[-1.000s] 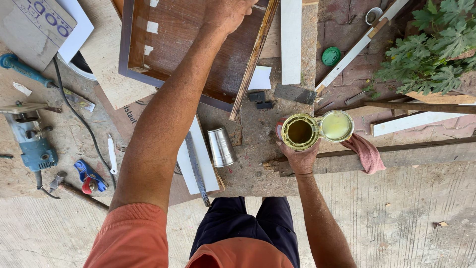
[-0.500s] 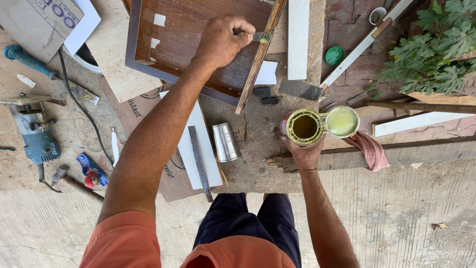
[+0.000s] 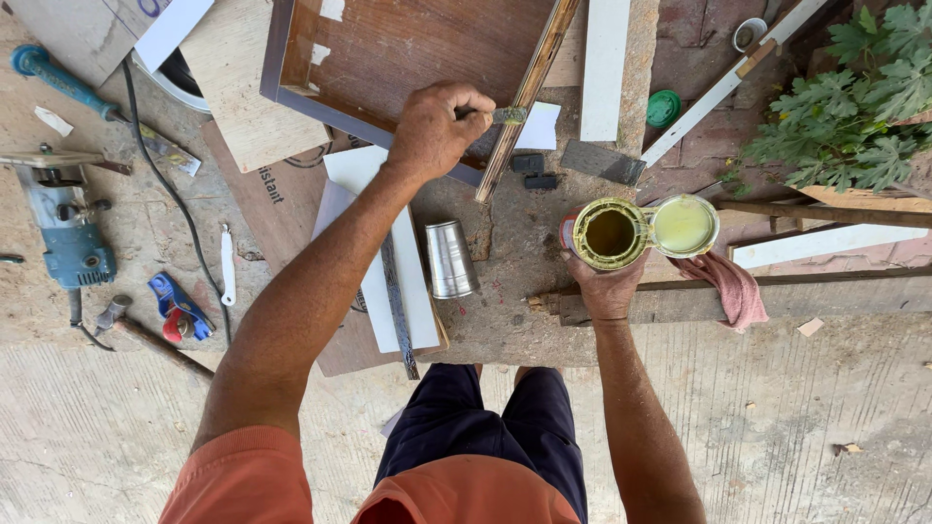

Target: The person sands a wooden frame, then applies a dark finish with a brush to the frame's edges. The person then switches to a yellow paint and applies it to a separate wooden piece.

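Both hands are busy in the head view: the left hand (image 3: 437,128) is closed around a small brush (image 3: 505,115) laid against a wooden strip (image 3: 529,92) on the brown framed panel (image 3: 408,53). Right hand (image 3: 607,286) grips an open tin (image 3: 609,234), its lid (image 3: 683,225) alongside, near a steel cup (image 3: 451,259) and pink rag (image 3: 730,288).

Left hand (image 3: 437,131) fisted, arm outstretched; right hand (image 3: 607,286) cupped, gripping.
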A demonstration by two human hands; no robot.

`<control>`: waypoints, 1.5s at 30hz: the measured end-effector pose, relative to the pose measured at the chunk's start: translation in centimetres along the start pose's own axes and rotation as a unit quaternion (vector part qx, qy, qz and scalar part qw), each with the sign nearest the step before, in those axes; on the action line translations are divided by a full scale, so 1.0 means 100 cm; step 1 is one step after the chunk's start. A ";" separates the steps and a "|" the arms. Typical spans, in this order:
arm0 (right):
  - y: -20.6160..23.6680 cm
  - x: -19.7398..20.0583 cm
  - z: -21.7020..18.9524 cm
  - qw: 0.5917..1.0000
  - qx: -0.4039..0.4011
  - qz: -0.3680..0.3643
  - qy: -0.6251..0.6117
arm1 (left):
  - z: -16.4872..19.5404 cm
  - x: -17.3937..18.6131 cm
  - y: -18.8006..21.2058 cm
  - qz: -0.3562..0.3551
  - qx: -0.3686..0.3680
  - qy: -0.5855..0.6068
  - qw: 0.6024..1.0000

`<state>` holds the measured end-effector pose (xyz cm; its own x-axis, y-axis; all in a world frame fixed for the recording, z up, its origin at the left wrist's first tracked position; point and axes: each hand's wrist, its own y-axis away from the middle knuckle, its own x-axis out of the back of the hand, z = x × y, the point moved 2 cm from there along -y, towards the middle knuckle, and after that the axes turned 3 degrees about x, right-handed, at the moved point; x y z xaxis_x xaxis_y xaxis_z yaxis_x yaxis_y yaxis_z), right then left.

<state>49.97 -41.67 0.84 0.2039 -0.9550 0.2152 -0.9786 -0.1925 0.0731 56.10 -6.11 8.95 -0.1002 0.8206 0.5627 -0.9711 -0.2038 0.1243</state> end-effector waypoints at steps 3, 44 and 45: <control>-0.002 0.000 0.000 0.993 0.033 0.000 0.115 | 0.006 0.001 0.009 0.020 0.015 0.043 0.999; 0.002 -0.001 0.009 1.000 -0.001 -0.014 -0.012 | -0.004 0.003 0.068 -0.009 -0.004 0.018 1.000; 0.002 -0.001 0.009 1.000 -0.004 -0.015 -0.015 | -0.003 0.005 0.072 -0.003 -0.022 0.029 0.999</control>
<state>49.75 -41.79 -0.01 0.2313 -0.9553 0.1843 -0.9720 -0.2187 0.0865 49.02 -7.01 9.81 -0.1054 0.8517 0.5133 -0.9802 -0.1759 0.0906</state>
